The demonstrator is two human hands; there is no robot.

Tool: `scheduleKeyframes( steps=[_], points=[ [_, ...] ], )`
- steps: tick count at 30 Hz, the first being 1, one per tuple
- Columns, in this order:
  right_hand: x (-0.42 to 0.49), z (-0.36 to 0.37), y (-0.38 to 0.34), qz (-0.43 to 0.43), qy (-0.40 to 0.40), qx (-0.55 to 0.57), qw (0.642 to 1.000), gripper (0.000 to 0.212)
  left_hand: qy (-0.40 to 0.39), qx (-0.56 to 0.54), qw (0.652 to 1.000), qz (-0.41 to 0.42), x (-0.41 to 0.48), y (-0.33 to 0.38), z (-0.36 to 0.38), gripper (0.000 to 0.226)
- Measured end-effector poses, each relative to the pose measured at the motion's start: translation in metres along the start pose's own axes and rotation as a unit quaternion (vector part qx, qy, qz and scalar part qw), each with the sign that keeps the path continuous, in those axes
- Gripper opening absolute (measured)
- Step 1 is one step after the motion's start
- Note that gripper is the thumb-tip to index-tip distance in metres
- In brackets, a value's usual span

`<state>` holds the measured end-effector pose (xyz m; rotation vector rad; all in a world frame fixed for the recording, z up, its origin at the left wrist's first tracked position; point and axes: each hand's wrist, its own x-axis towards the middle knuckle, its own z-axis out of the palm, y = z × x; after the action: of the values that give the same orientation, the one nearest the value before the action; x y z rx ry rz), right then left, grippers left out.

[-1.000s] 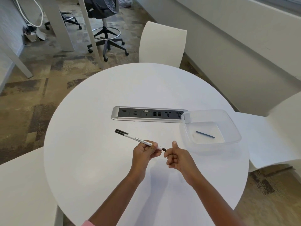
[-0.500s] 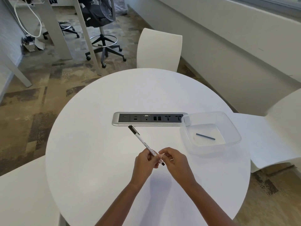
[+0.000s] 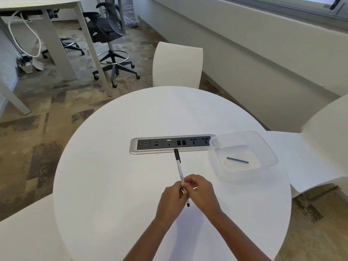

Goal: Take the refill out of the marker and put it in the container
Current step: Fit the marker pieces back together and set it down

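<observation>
A white marker [image 3: 178,167] with a black cap points away from me over the round white table [image 3: 113,185], its black rear end sticking out below my hands. My left hand [image 3: 172,200] grips the barrel's near part. My right hand [image 3: 201,193] pinches the barrel just beside it, fingers curled round it. To the right stands a clear plastic container [image 3: 263,147] with a thin dark blue refill [image 3: 237,160] lying on its bottom.
A silver and black socket strip [image 3: 150,145] is set into the table behind the marker's cap. White chairs stand at the far side [image 3: 177,66], at the right [image 3: 320,144] and at the near left [image 3: 24,236]. A black office chair [image 3: 111,34] stands beyond.
The marker has swung from pointing left to pointing straight away from me. My right hand, apart from it a second ago, has closed onto the barrel next to my left hand.
</observation>
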<state>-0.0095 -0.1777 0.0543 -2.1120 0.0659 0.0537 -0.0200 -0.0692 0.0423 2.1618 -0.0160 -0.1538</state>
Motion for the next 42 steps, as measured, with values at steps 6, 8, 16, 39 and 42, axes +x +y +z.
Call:
scheduleKeyframes(
  steps=[6,8,16,39,42],
  points=[
    [0.008,0.011,0.008,0.039,-0.004,-0.034,0.999,0.005,-0.043,0.031,0.998,-0.015,0.002,-0.015,-0.005,0.014],
    [0.012,0.015,0.012,0.051,-0.001,-0.065,0.997,0.009,-0.04,0.05,0.998,-0.021,0.004,-0.023,-0.008,0.016],
    [0.017,0.033,0.03,0.1,-0.006,-0.181,0.978,0.021,0.029,0.195,0.98,-0.018,0.012,-0.059,-0.023,0.033],
    [0.014,0.059,0.051,0.091,0.029,-0.258,0.961,0.023,-0.049,0.381,0.923,-0.018,0.015,-0.082,-0.031,0.08],
    [0.013,0.06,0.051,0.092,0.036,-0.247,0.964,0.024,-0.051,0.383,0.922,-0.034,0.017,-0.084,-0.027,0.08]
  ],
)
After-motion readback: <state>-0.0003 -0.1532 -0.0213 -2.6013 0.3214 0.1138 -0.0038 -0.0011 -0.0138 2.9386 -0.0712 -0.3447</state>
